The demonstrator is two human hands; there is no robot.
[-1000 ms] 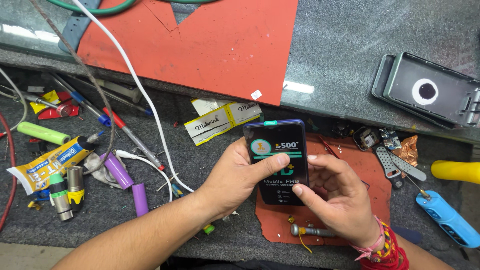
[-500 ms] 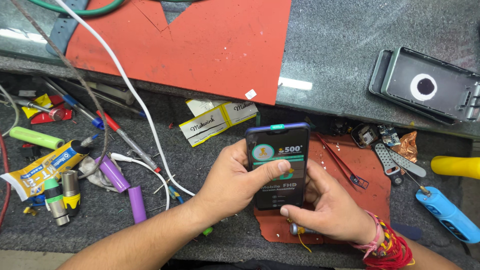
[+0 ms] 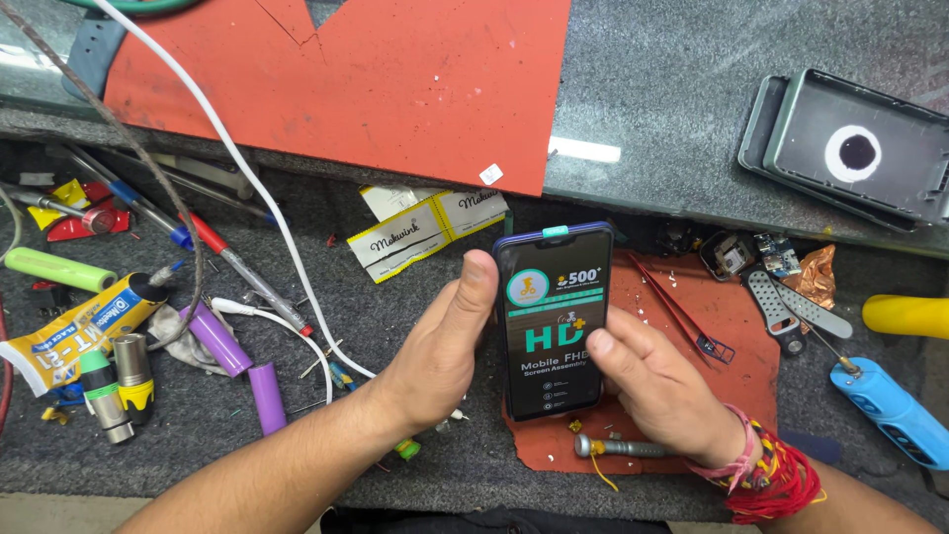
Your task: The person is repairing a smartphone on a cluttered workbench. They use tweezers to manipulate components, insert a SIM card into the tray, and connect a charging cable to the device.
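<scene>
A black smartphone [image 3: 551,297] with a printed protective film on its screen is held upright over a small red mat [image 3: 727,341]. My left hand [image 3: 440,346] grips its left edge, thumb along the side. My right hand [image 3: 657,381] holds the right edge, with fingers resting on the lower right of the screen. A small metal tool [image 3: 618,447] lies on the mat just below the phone. Red tweezers [image 3: 682,311] lie on the mat to the right.
A large red mat [image 3: 376,79] and a dark phone back cover [image 3: 850,148] lie on the grey counter. Left: white cable [image 3: 257,218], purple cells [image 3: 242,371], glue tube [image 3: 74,321], pens, paper labels [image 3: 425,227]. Right: blue tool [image 3: 890,410], yellow handle [image 3: 905,314], watch strap.
The phone has shifted slightly down and right in view. My left thumb has moved up along its left edge, and my right fingers have slid onto the lower right of the screen.
</scene>
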